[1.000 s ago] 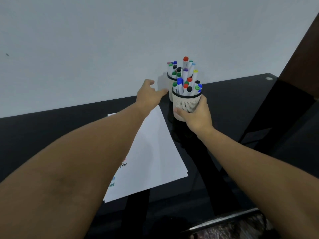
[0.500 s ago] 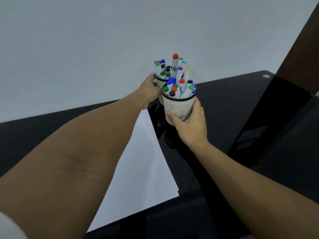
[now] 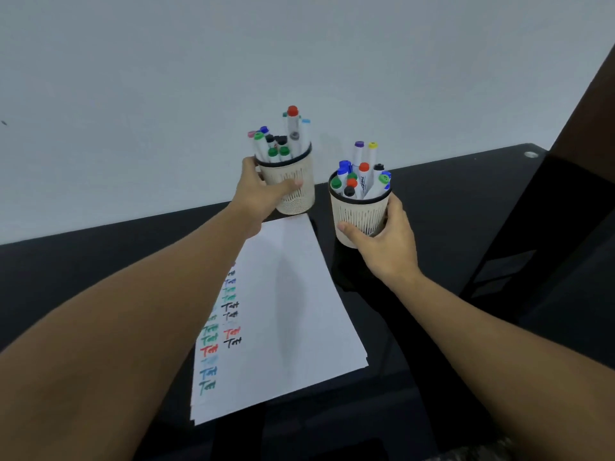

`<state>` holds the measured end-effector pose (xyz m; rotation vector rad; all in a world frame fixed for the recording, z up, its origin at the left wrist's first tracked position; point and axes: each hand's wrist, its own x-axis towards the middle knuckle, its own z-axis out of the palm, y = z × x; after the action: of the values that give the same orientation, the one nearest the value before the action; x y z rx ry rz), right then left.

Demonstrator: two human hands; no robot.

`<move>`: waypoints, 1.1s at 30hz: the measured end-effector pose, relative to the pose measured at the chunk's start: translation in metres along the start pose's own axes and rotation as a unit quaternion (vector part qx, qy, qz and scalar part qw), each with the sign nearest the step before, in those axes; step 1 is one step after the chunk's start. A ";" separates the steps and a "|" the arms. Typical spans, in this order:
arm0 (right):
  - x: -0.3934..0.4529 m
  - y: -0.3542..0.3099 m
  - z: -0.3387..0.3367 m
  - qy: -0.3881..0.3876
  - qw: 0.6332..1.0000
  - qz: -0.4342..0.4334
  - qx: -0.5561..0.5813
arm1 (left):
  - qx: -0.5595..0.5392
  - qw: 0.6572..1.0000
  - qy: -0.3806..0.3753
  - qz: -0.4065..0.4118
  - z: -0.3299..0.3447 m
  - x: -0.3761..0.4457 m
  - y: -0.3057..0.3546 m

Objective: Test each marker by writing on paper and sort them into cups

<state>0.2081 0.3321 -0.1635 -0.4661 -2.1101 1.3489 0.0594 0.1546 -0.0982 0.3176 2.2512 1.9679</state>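
Observation:
Two cream mesh cups with black rims stand full of capped markers. My left hand (image 3: 263, 191) grips the far cup (image 3: 298, 191) from its left side, thumb across the front. My right hand (image 3: 382, 241) grips the near cup (image 3: 361, 216) from below and behind; this cup sits to the right of the other, and the two are apart. A stack of white paper (image 3: 293, 314) lies between my forearms, with coloured "Test" words in two columns along its left side. My left forearm hides part of the writing.
The black table (image 3: 449, 201) runs back to a pale wall (image 3: 199, 78). A dark brown panel (image 3: 592, 111) rises at the right edge. A small round metal fitting (image 3: 531, 154) sits at the table's far right corner.
My left hand has closed round the far cup. My right hand has drawn the near cup to the right, so the cups now stand apart. The view has tilted down, showing more paper.

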 end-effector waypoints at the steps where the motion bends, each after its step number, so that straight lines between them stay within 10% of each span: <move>1: -0.003 -0.003 0.001 -0.009 1.000 -0.007 0.000 | -0.002 1.000 0.014 0.000 -0.013 -0.006 0.001; 33: -0.051 -0.029 0.058 -0.113 0.993 -0.005 0.013 | 0.079 0.996 0.050 0.007 -0.098 -0.125 -0.049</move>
<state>0.2106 0.2494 -0.1702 -0.3028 -2.2693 1.4819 0.1541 0.0233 -0.1374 0.2576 2.4795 1.8553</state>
